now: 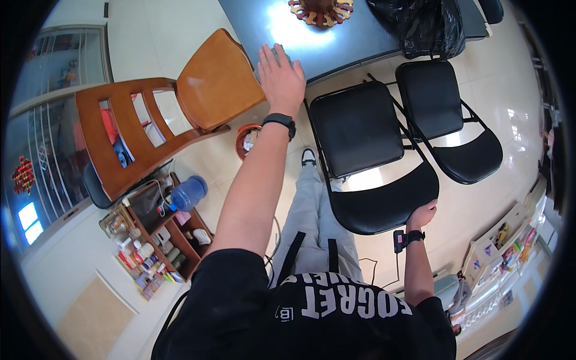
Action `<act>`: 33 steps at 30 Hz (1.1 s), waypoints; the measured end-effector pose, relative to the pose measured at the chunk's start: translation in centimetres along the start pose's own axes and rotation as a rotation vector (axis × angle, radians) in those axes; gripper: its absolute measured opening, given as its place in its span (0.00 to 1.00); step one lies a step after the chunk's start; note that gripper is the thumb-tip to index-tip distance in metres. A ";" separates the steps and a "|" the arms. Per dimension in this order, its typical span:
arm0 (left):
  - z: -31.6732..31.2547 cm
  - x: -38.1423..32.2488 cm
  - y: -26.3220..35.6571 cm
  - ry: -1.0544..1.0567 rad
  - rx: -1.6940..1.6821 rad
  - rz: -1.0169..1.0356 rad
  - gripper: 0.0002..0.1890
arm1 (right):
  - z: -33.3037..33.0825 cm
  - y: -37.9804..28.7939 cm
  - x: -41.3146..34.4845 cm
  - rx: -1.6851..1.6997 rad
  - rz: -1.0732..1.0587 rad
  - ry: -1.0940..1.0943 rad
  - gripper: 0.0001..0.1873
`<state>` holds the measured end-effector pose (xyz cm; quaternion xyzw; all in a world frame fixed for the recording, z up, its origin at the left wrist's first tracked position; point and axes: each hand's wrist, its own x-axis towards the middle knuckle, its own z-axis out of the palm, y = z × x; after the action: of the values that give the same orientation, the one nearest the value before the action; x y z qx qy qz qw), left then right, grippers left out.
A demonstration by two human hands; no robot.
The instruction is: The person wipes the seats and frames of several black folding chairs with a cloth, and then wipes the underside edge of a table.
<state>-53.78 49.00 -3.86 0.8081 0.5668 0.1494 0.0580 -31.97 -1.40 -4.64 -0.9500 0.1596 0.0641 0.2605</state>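
Note:
My left hand (pixel 281 81) lies flat, palm down, over a greyish cloth (pixel 286 53) at the near left corner of a dark, glossy table (pixel 351 49). Only a little of the cloth shows past the fingers. My right hand (pixel 422 215) grips the curved backrest rim of a black padded folding chair (pixel 357 130). Against the table's left edge stands a brown wooden chair (pixel 220 81) with a slatted back. A round wooden trivet (pixel 321 20) of light and dark pieces is on the table, with a dark object on it. A black plastic bag (pixel 432 29) hangs over the table's near edge.
Another black folding chair (pixel 429 99) stands to the right. An orange-brown bin (pixel 243 139) is below my left forearm. A shelf unit (pixel 180 234) with a blue water bottle (pixel 189 193) stands at left. Cables lie on the floor. Another person (pixel 456 317) is at lower right.

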 end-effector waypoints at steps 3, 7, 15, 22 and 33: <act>0.0 1.5 0.4 -0.016 -0.019 -0.017 0.36 | 0.2 -0.3 -0.1 -0.037 -0.030 0.011 0.34; 0.2 2.8 1.3 0.010 -0.024 -0.074 0.34 | 0.4 0.0 0.4 -0.055 -0.145 0.069 0.30; 0.1 4.0 2.0 0.021 -0.023 -0.113 0.34 | 2.8 -3.5 -1.7 -0.601 -0.570 0.253 0.23; 0.2 3.6 1.3 0.076 -0.013 -0.116 0.30 | 18.7 -20.3 -8.4 0.253 -0.397 -0.963 0.36; 0.4 3.9 1.3 0.141 -0.011 -0.039 0.27 | 24.6 -28.3 -18.9 0.844 -0.076 -1.194 0.48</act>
<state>-51.30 52.19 -3.20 0.7839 0.5844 0.2081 0.0254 -41.15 39.35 -8.44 -0.5766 -0.0315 0.4951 0.6492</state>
